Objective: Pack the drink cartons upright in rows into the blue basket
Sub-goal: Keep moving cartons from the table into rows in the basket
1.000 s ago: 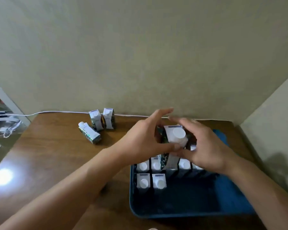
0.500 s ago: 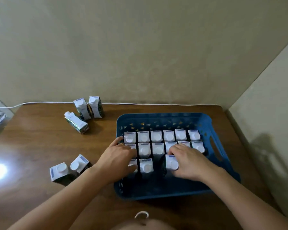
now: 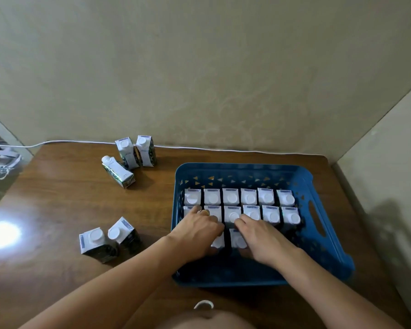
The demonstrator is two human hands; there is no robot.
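The blue basket (image 3: 318,176) sits on the right of the wooden table. Inside it, white-capped drink cartons stand upright in two full rows, the far row (image 3: 231,197) and the second row (image 3: 271,214). A third row is started near its left end. My left hand (image 3: 197,233) curls over a third-row carton (image 3: 218,242). My right hand (image 3: 261,241) grips the neighbouring carton (image 3: 237,239) from its right side. Both hands are inside the basket, close together.
Loose cartons lie left of the basket: two upright at the back (image 3: 135,151), one on its side (image 3: 118,172), two leaning near the front (image 3: 105,239). A white cable (image 3: 223,148) runs along the wall. Walls close off the back and right.
The carton held up between both hands came down into the basket's third row. My right hand then slid left, closing the gap to my left hand.
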